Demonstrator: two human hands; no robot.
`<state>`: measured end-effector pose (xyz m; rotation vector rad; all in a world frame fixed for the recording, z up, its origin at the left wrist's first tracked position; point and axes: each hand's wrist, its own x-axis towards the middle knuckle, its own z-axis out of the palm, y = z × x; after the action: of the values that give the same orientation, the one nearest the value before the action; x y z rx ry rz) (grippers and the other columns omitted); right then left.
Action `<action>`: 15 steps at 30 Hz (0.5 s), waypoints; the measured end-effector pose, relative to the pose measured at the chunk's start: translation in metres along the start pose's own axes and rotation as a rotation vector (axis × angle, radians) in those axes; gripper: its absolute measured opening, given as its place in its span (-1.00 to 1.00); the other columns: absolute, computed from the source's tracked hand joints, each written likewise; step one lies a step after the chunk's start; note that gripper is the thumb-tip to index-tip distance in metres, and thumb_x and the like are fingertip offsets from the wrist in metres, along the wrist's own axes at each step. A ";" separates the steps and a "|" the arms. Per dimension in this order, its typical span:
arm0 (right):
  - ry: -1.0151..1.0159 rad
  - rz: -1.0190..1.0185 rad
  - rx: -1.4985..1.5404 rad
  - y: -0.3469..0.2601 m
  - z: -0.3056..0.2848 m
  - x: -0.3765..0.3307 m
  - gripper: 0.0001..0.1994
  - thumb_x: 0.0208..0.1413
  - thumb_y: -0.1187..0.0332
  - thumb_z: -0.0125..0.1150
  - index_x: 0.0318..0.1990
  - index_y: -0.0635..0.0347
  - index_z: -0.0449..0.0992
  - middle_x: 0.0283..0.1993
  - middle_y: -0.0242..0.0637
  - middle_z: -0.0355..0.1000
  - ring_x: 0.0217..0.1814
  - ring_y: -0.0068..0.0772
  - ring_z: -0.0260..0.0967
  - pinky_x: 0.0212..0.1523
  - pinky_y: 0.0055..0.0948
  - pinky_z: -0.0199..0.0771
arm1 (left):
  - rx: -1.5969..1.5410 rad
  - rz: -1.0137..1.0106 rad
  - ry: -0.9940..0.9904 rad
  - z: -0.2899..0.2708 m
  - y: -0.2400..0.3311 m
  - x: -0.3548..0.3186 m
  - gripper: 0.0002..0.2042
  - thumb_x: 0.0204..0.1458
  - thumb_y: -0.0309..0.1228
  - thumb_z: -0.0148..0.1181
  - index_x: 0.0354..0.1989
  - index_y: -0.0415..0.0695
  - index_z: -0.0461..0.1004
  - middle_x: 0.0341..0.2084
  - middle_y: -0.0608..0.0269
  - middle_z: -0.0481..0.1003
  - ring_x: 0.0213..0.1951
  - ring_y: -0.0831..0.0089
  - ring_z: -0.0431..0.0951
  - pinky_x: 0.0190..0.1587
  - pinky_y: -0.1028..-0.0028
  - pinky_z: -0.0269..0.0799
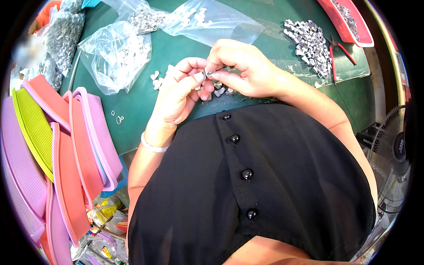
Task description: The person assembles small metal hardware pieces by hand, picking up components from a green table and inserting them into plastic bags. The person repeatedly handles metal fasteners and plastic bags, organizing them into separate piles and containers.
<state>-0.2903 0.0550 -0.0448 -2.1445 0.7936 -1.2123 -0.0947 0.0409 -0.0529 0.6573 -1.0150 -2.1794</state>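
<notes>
My left hand and my right hand meet above the near edge of the green table, fingertips almost touching. Thumb and fingers of the left are closed on a small metal piece. A small shiny ring-like piece is pinched in the right. Whether the two pieces are joined, I cannot tell. Just under my fingers lie several loose metal clips. Small white plastic pieces rest beside my left hand, partly hidden behind it.
Farther right are a heap of metal clips, red-handled pliers and a pink basket. Clear bags of parts lie at the far left. Stacked plastic baskets stand at the left, a fan at the right.
</notes>
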 end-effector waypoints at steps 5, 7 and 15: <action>0.002 0.040 0.060 0.001 0.000 -0.002 -0.87 -0.11 0.62 0.13 -0.36 0.29 0.39 -0.37 -0.28 0.33 -0.31 -0.38 0.32 -0.31 -0.49 0.35 | -0.021 -0.003 0.061 0.003 0.002 0.000 -0.80 0.08 -0.49 -0.04 -0.13 -0.29 0.31 -0.37 0.18 0.45 -0.36 0.47 0.50 -0.33 0.56 0.44; -0.008 0.085 0.070 0.000 -0.002 -0.005 -0.89 -0.10 0.61 0.12 -0.36 0.29 0.38 -0.37 -0.29 0.33 -0.31 -0.41 0.32 -0.31 -0.52 0.34 | -0.037 -0.024 0.062 0.008 0.004 0.001 -0.80 0.10 -0.47 -0.05 -0.14 -0.29 0.31 -0.36 0.17 0.45 -0.35 0.45 0.51 -0.29 0.52 0.47; 0.001 0.574 0.549 -0.005 -0.029 -0.026 -0.94 0.00 0.50 0.12 -0.36 0.24 0.40 -0.38 -0.49 0.33 -0.35 -0.67 0.25 -0.34 -0.62 0.29 | -0.065 -0.311 0.033 0.024 -0.004 0.015 -0.78 0.13 -0.38 -0.05 -0.16 -0.29 0.31 -0.32 0.10 0.42 -0.31 0.40 0.47 -0.22 0.46 0.46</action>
<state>-0.3253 0.0721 -0.0430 -1.3479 0.8712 -0.9736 -0.1221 0.0437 -0.0451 0.8657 -0.8673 -2.4478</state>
